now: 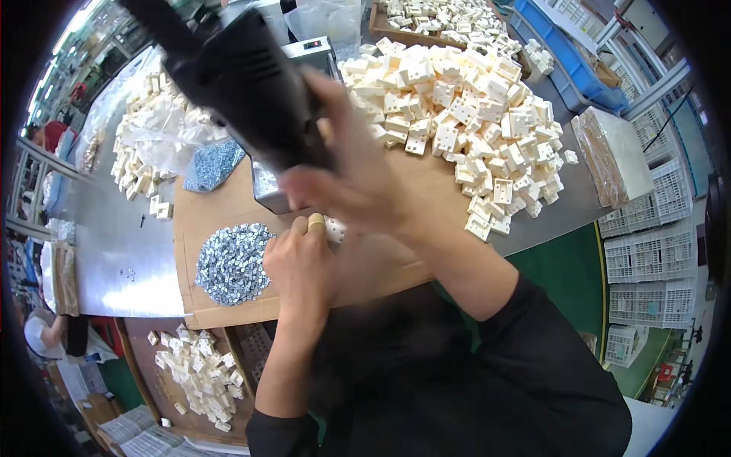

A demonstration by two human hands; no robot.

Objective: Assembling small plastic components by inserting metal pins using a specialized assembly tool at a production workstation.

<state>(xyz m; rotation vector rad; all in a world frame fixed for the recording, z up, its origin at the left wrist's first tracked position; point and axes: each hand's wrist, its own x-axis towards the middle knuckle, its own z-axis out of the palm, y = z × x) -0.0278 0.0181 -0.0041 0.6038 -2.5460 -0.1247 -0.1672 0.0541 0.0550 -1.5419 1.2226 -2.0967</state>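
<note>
My right hand [358, 175], smeared by motion, is wrapped round a black electric screwdriver [255, 91] raised close to the camera. The screwdriver's tip cannot be made out. Below it, my left hand [297, 263] is closed, with a yellow cover on one finger. At its fingertips is a white plastic block with holes [335, 230], partly hidden by my hands. A round pile of small silvery metal pieces [234, 264] lies just left of my left hand, on the cardboard sheet [199, 225]. Behind the screwdriver stands a grey and black box with a switch [312, 49].
A large heap of white blocks [464, 114] covers the back right. More white blocks [137, 145] and a bag of bluish small parts [213, 165] lie at left. An open drawer [145, 350] with blocks is at lower left. A blue crate [567, 65] stands far right.
</note>
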